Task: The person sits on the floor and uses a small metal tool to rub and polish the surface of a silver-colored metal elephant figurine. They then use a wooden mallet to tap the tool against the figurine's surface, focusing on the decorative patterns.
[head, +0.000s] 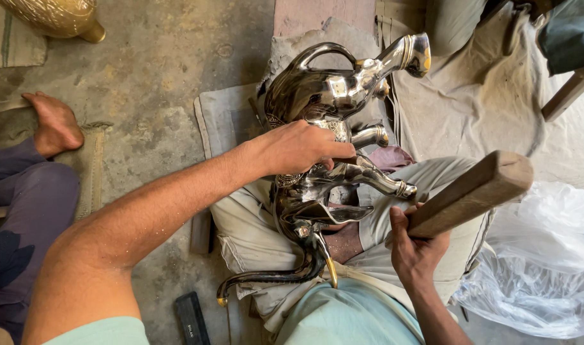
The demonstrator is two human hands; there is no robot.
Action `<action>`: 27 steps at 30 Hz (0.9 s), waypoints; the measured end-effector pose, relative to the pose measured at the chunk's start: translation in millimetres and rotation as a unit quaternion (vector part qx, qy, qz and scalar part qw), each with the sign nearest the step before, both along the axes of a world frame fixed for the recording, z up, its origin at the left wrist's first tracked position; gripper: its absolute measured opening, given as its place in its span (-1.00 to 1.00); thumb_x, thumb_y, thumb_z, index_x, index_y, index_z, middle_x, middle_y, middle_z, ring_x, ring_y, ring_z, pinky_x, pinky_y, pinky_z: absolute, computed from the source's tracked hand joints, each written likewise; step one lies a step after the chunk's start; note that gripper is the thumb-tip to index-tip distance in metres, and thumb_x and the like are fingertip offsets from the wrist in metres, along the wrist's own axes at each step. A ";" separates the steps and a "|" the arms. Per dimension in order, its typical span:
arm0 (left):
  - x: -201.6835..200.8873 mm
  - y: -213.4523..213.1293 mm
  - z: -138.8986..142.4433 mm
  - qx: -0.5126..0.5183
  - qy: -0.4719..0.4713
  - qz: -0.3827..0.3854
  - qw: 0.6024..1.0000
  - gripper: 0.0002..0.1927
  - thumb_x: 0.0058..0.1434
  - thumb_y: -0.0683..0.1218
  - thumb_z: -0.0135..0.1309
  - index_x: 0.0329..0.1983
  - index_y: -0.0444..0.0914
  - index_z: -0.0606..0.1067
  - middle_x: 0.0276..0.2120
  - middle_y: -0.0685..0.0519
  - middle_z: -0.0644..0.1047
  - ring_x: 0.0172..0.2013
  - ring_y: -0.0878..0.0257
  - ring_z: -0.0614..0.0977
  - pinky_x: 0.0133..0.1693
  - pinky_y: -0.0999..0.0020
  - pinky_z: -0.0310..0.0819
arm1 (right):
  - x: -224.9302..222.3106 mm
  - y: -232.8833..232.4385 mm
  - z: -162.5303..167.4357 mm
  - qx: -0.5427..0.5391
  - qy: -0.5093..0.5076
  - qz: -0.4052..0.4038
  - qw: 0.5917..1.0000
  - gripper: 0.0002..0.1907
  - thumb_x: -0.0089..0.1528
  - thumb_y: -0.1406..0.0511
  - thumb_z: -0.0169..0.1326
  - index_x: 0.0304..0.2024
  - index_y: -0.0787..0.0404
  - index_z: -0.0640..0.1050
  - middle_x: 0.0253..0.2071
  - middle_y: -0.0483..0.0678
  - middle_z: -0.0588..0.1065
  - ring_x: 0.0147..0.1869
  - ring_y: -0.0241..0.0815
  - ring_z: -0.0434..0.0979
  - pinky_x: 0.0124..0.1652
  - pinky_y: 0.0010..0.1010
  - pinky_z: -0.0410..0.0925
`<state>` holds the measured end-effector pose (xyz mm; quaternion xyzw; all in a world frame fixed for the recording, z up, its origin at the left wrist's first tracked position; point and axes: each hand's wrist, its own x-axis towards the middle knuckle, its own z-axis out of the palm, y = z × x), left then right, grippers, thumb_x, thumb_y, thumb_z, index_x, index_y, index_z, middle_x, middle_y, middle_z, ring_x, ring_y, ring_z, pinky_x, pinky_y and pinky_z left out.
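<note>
Item: polished metal elephant figure (324,128), silver-toned with engraved bands, lying on its side across the seated person's lap. Trunk (273,275) curls toward the person's waist; legs (375,137) point away to the right of the body; one raised leg ends in a flared foot (414,52) at the far end.

Left hand (301,148): laid over the elephant's flank, fingers curled down around the body, pinning it to the lap.

Right hand (414,246): closed round the lower end of a wooden block (474,191), a thick squared baton angled up and away, just right of the elephant's legs, not touching the metal.

Handling, judged: rigid and probably heavy for its bulk; the mirror finish looks slippery and prone to marking. The broad torso seems the surest hold; trunk, thin tusk (329,265) and legs look the likeliest to bend or dent.

Around the elephant: grey cloth pads (228,115) beneath it; a brass vessel (59,16) well beyond, upper left; another person's bare foot (54,122) to the left; clear plastic sheeting (541,268) to the right; a dark flat bar (193,318) on the concrete floor (158,57) near the trunk.
</note>
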<state>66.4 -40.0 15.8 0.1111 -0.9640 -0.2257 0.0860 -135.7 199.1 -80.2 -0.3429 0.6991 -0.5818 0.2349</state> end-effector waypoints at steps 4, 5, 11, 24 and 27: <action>-4.2 -3.3 -5.9 0.019 -0.040 -0.004 0.999 -0.34 0.15 -0.42 -0.09 0.22 0.06 0.44 -0.33 0.03 0.63 -0.29 0.06 0.72 -0.29 0.17 0.66 | -5.9 -11.7 7.9 0.032 0.249 0.058 0.966 -0.57 0.26 0.30 0.30 0.08 0.27 0.42 -0.23 0.05 0.51 -0.21 -0.17 0.52 -0.25 -0.33 0.40; -3.4 -2.7 -8.4 0.019 -0.050 -0.004 0.999 -0.26 0.16 -0.44 -0.13 0.29 0.10 0.43 -0.33 0.02 0.63 -0.31 0.07 0.72 -0.29 0.19 0.68 | -7.9 -15.6 12.4 0.037 0.355 0.082 0.930 -0.60 0.28 0.33 0.29 0.10 0.28 0.44 -0.19 0.12 0.54 -0.14 -0.12 0.54 -0.19 -0.29 0.41; 16.0 4.4 -29.9 0.047 0.100 0.061 0.992 -0.52 0.26 -0.33 0.03 0.20 -0.07 0.42 -0.20 -0.05 0.62 -0.28 0.16 0.75 -0.24 0.31 0.73 | -12.6 -37.8 62.6 0.092 0.426 0.137 0.890 -0.63 0.27 0.34 0.29 0.05 0.24 0.44 -0.17 0.16 0.56 -0.20 0.06 0.58 -0.22 -0.18 0.41; 41.0 52.1 -59.9 0.214 0.393 0.352 0.822 -0.72 0.49 -0.03 0.07 0.06 -0.32 0.36 -0.24 0.01 0.65 -0.24 0.31 0.75 -0.20 0.47 0.76 | -17.3 -46.6 123.7 0.289 0.290 0.155 0.899 -0.48 0.20 0.10 0.34 -0.09 0.32 0.41 -0.42 0.13 0.53 -0.38 0.07 0.57 -0.32 -0.13 0.40; 37.2 54.7 -63.6 0.221 0.394 0.359 0.817 -0.69 0.46 -0.04 0.08 0.08 -0.34 0.36 -0.25 0.02 0.65 -0.25 0.34 0.75 -0.23 0.48 0.76 | -17.7 -41.7 116.7 0.245 0.220 0.170 0.929 -0.39 0.14 0.16 0.35 0.08 0.31 0.38 -0.33 0.10 0.56 -0.31 0.02 0.60 -0.28 -0.17 0.45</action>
